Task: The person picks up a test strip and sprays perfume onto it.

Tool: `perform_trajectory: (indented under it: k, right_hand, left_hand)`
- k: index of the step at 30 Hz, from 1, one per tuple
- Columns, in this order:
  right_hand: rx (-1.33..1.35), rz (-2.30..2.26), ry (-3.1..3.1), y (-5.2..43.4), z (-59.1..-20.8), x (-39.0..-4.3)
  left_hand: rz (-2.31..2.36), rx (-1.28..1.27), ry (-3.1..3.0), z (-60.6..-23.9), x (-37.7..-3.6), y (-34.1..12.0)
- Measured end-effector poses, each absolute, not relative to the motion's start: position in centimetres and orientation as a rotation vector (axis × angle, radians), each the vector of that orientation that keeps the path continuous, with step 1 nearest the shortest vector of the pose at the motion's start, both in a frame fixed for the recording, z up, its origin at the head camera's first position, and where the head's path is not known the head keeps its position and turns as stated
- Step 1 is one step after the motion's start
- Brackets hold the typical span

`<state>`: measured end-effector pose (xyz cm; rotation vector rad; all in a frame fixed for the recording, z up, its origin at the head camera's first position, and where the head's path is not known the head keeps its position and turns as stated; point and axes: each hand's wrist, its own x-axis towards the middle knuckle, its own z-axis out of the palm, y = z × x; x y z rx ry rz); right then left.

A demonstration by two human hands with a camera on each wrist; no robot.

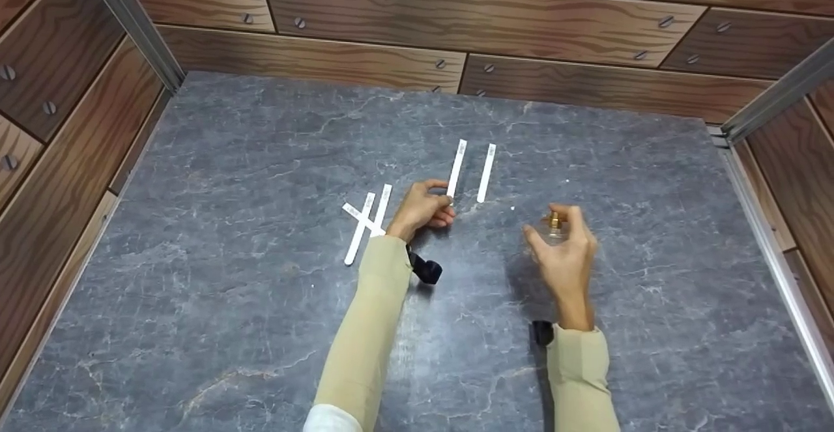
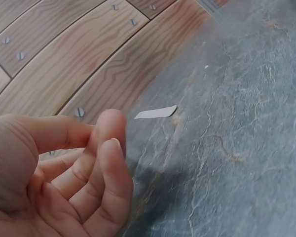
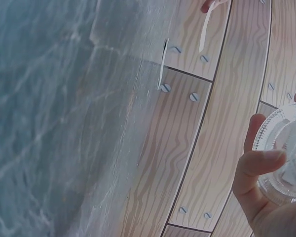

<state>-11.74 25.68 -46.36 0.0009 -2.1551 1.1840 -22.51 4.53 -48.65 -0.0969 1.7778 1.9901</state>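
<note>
Between its thumb and fingers, my left hand (image 1: 422, 209) pinches the lower end of a white paper test strip (image 1: 458, 166), whose printed end points away from me. The same strip (image 3: 205, 30) shows at the top of the right wrist view; in the left wrist view the fingers hide it. My right hand (image 1: 570, 253) grips a small perfume bottle (image 1: 555, 221) with a gold top. Up close in the right wrist view, the bottle's round, ridged clear glass (image 3: 274, 131) sits between thumb and fingers. A second strip (image 1: 486, 174) lies on the table just right of the held one.
Beside my left wrist, several more white strips (image 1: 359, 230) lie on the grey marbled table (image 1: 247, 328), one crossing another. Wood-patterned panels (image 1: 391, 12) wall the back and both sides, with metal rails (image 1: 775, 230) at the corners and right edge.
</note>
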Motion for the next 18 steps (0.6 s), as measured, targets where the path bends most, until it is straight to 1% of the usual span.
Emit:
perform_trajectory:
  k: [13,18]
  right_hand:
    - [0.026,1.164,-2.159,25.7,-46.8,-12.0]
    - [0.021,1.158,-2.175,25.7,-46.7,-11.9]
  left_hand:
    - [1.919,-0.067,1.784,-48.4,-23.9,5.6]
    - [1.911,-0.094,1.772,-48.7,-24.6,5.6]
